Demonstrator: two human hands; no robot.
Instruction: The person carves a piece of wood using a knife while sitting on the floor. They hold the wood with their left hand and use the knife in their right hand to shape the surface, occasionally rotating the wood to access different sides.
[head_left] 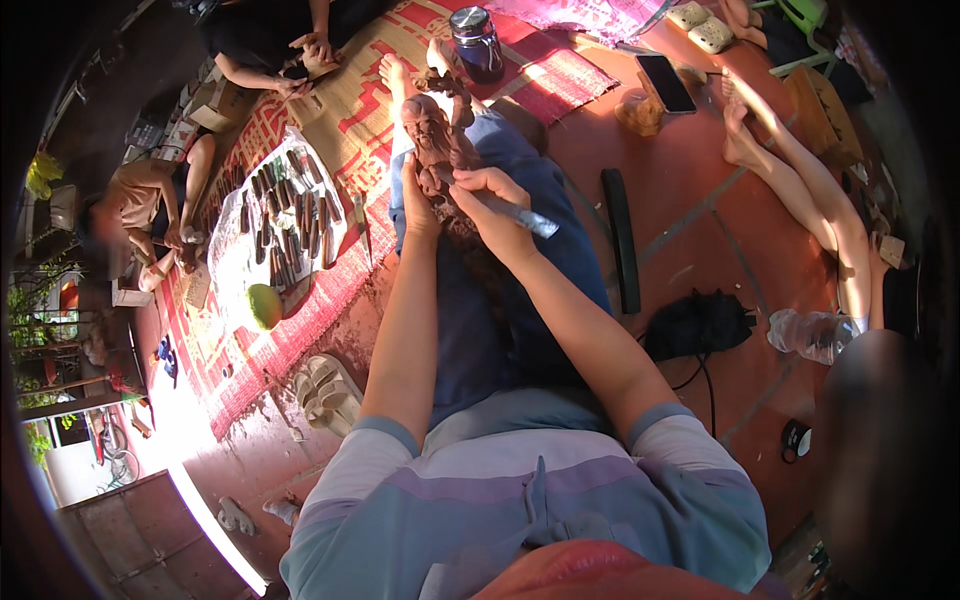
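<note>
A reddish-brown carved wooden figurine, with a bearded head and a knobbly top, rests upright over my legs. My left hand is wrapped round its lower left side. In my right hand is a slim carving tool with a pale bluish handle, pinched between thumb and fingers. Its working tip is against or very near the figurine's lower right side; the fingers hide the exact contact. Dark wood at the figurine's base lies partly behind my hands.
Left, many wood-handled carving tools lie on a plastic sheet over a red patterned mat, beside a green fruit. A dark flask stands ahead. Right are a phone, a black bar and a water bottle. Other people sit around.
</note>
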